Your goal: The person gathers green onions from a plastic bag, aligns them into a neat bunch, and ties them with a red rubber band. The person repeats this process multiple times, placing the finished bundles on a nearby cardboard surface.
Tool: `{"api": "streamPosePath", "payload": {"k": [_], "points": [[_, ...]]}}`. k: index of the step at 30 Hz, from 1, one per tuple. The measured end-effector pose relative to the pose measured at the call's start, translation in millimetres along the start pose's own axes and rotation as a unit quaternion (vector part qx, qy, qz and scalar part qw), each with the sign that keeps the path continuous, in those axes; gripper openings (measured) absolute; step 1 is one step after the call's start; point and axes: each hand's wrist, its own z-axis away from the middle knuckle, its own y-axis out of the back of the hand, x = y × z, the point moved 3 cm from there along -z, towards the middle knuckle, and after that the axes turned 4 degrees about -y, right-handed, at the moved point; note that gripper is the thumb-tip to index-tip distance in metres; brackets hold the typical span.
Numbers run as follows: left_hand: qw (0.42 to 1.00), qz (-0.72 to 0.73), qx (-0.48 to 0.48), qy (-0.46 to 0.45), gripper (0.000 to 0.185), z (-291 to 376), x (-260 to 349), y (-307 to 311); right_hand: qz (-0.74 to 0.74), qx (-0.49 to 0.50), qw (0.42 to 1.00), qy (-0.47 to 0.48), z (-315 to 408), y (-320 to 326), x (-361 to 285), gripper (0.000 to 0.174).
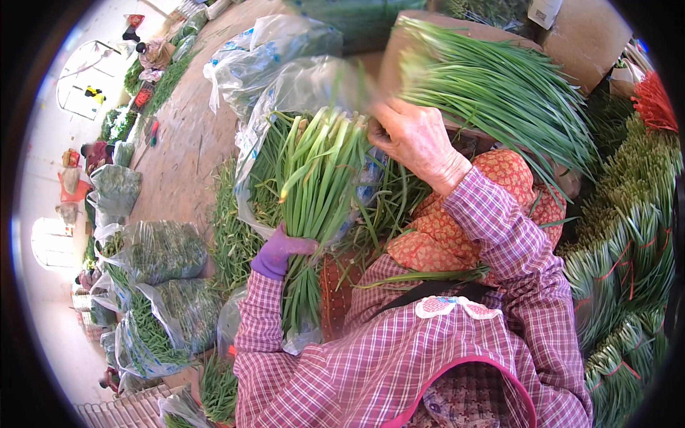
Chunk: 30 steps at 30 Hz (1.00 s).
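Observation:
My left hand (pixel 283 251), in a purple fingerless-looking glove, grips a bunch of green leafy stalks (pixel 321 182), probably garlic chives. Their pale cut ends point up and away from me, and the leaves hang below the fist. Just right of those pale ends is my bare right hand (pixel 412 139), its thumb and fingers drawn together. Motion blur covers its fingertips and a greenish streak beyond them, so what it holds is unclear. Behind the bunch lies an open clear plastic bag (pixel 305 80) with green trimmings. A large pile of long green leaves (pixel 497 91) rests on cardboard beyond my right hand.
Tied bundles of green stalks (pixel 621 267) are stacked along my right, with red ties (pixel 655 101) above. Loose trimmings (pixel 235 230) cover the floor at left. Filled plastic bags (pixel 160 251) stand farther left, and other people (pixel 155 53) sit by the wall.

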Motion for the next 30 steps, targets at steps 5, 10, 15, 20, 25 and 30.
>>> {"api": "streamPosePath", "payload": {"k": [5,10,15,20,25,30], "points": [[0.999,0.007,0.019,-0.025,0.049,24.8,-5.9,6.6,0.162,0.021,0.968,-0.192,-18.9,45.8,53.9,0.014],[0.992,0.020,0.116,0.040,0.069,25.3,-0.2,2.1,0.007,-0.185,0.970,-0.158,-13.2,39.0,37.8,0.047],[0.993,-0.007,0.103,0.050,0.078,10.1,21.7,-26.4,-0.330,-0.071,0.932,-0.130,-14.6,7.2,2.3,0.035],[0.989,-0.039,0.137,0.042,0.066,4.1,32.9,-34.3,-0.408,0.069,0.890,-0.189,-22.4,11.6,-1.3,0.020],[0.982,-0.042,0.181,0.028,0.048,4.0,17.2,-20.0,-0.357,0.286,0.840,-0.294,-45.5,104.2,40.2,0.022],[0.983,-0.024,0.180,0.007,0.046,0.5,12.8,-18.9,-0.134,-0.133,0.978,-0.089,-15.9,78.2,11.1,0.033]]}}
